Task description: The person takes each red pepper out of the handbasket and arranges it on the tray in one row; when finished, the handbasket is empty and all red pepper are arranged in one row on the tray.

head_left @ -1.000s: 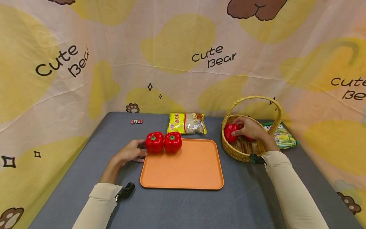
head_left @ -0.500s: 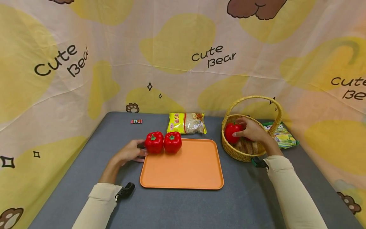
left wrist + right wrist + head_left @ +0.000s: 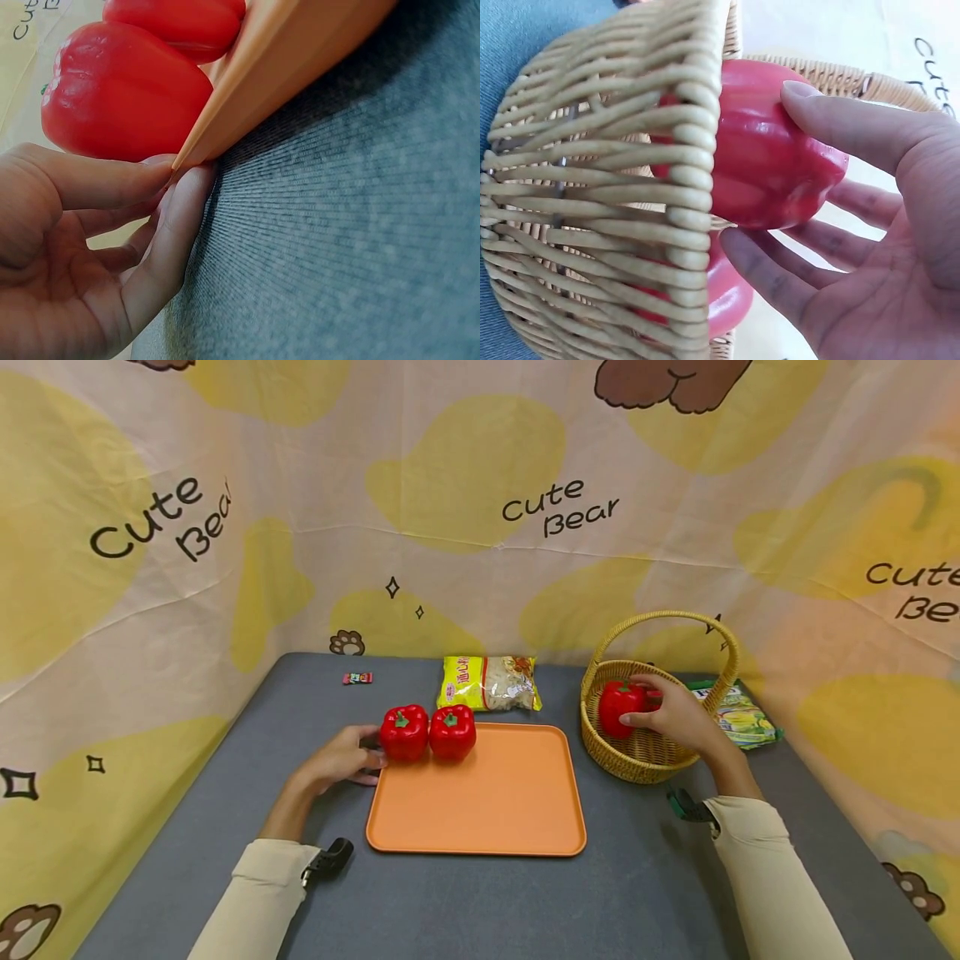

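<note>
Two red bell peppers with green stems, the left one (image 3: 404,733) and the right one (image 3: 452,733), stand side by side at the far left corner of the orange tray (image 3: 480,810). My left hand (image 3: 341,760) pinches the tray's left edge, thumb on the rim and fingers below, as the left wrist view shows. Inside the wicker basket (image 3: 633,770), my right hand (image 3: 671,714) grips another red bell pepper (image 3: 765,150) between thumb and fingers. Below my fingers in the right wrist view, a further red pepper (image 3: 731,292) sits partly hidden by the basket's wall.
Behind the tray lies a yellow bag of pasta (image 3: 489,683). A small red packet (image 3: 357,678) is at the back left. Partly behind the basket on the right is a green packet (image 3: 742,714). The basket's tall handle (image 3: 667,614) arches over its opening. Printed cloth encloses the table.
My right hand has shifted slightly right and toward me within the basket, and the pepper in it has moved right and turned. My left hand and the tray have stayed put.
</note>
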A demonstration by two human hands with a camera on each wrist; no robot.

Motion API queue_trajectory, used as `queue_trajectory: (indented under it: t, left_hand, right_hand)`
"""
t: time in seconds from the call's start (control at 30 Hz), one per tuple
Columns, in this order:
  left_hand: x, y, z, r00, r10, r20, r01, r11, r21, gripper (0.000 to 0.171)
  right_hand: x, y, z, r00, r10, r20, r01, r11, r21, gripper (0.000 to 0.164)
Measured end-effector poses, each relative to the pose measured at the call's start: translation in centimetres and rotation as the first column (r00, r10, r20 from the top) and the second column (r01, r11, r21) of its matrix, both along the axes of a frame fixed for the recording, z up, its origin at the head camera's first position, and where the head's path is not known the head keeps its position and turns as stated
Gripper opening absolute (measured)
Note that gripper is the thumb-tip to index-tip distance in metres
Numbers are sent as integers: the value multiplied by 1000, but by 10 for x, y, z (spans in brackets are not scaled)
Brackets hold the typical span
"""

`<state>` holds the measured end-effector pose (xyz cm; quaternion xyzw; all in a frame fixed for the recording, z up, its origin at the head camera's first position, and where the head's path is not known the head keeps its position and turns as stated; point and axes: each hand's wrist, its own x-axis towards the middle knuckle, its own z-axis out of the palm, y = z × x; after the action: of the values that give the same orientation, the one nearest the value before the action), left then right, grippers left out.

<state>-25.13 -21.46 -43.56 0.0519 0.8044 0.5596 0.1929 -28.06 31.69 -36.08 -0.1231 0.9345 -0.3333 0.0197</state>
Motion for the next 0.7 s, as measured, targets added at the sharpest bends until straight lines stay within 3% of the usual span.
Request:
queue_trajectory:
  t: [0.7]
  left_hand:
    - [2,0,0,1000,2,-4,-3,1000,-3,70]
  right_hand:
    - [48,-10,9,996,5,-92,-11,998,-66,82]
